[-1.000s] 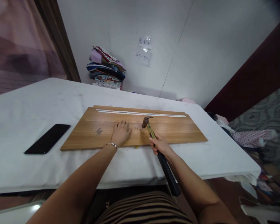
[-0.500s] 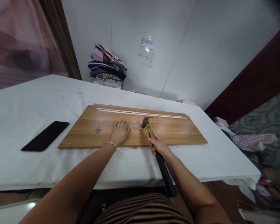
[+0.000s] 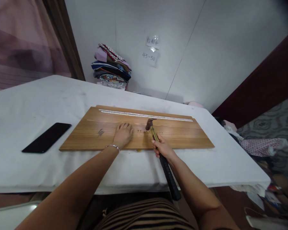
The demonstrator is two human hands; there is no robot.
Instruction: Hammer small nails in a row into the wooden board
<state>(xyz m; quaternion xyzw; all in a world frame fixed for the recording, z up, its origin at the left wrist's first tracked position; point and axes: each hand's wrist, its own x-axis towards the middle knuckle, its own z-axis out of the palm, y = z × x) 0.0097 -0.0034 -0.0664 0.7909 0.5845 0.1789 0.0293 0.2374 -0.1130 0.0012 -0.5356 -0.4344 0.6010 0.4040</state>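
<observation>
A claw hammer with a black grip and yellow neck is in my right hand, fingers wrapped round the handle. Its rusty head is over the middle of a brown wooden board, close to a short row of small nails. Whether the head touches a nail I cannot tell. Flat on the board, left of that row, lies my left hand, fingers stretched out and holding nothing. Farther left on the board is a small bunch of loose nails.
Two white strips run along the board's far side. A black phone-like slab lies left of the board on the white-covered table. Folded cloths are stacked by the wall, under which hang no tools; paper notes are stuck on it.
The view has shifted very slightly. Both hands and the hammer keep nearly the same place over the board.
</observation>
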